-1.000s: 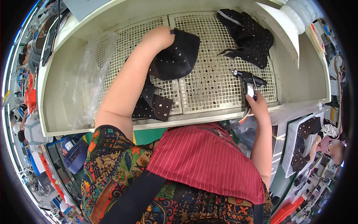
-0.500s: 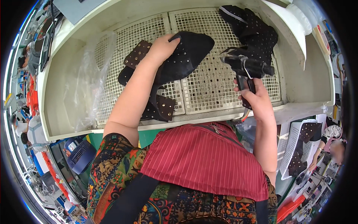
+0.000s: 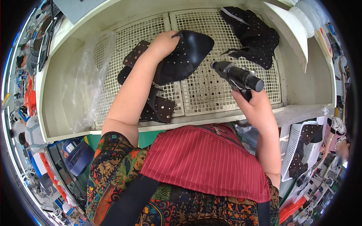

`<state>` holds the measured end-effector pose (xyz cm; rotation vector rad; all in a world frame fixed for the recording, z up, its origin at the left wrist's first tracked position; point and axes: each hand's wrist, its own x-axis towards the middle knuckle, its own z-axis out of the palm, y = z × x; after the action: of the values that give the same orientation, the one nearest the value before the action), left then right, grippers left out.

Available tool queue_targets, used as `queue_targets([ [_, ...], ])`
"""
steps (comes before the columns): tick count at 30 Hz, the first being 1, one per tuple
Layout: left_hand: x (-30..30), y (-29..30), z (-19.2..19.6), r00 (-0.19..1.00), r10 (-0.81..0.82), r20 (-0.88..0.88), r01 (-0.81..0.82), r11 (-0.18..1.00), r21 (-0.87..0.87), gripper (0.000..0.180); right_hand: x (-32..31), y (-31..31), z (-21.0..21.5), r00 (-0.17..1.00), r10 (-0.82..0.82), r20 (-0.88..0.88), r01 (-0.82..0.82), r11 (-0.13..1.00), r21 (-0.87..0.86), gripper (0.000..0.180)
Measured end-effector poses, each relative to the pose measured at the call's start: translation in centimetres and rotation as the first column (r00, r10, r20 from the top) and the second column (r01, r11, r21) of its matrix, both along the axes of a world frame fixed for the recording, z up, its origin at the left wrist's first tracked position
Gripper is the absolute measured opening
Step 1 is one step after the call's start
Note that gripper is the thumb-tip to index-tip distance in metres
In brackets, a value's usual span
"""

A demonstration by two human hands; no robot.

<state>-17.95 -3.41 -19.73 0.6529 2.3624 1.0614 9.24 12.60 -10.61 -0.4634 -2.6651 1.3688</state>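
My left hand (image 3: 164,44) pinches the upper left edge of a black studded shoe upper (image 3: 184,56). Its rounded toe end points right and has a sheen. In my right hand (image 3: 256,101) is a black spray gun (image 3: 239,76) with a ridged knob at its back end. The nozzle points up and left, toward the upper, without touching it. Beside and beneath my left forearm lie brown studded pieces (image 3: 163,109), partly covered by the arm. Further right, a dark studded piece (image 3: 256,37) rests apart from both hands.
All this lies in a pale shallow tray-like bench (image 3: 56,90) with a perforated grid floor (image 3: 203,92). Crumpled clear plastic (image 3: 88,83) hangs at its left. A white basket (image 3: 292,154) of studded pieces stands at the right, near another person's arm. A blue fan (image 3: 78,156) is below left.
The spray gun has swung so its nozzle now points up and left, and it sits lower, clear of the right-hand dark piece. The upper's toe now looks shinier; my left hand barely shifted.
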Motion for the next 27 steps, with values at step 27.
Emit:
queue_targets([
  [27,0.4,-0.4,0.7,0.999,-0.016,0.037,0.014,0.998,0.063,0.034,2.0,0.1,0.9,0.987,-0.158,-0.001,0.158,0.986,0.047,0.031],
])
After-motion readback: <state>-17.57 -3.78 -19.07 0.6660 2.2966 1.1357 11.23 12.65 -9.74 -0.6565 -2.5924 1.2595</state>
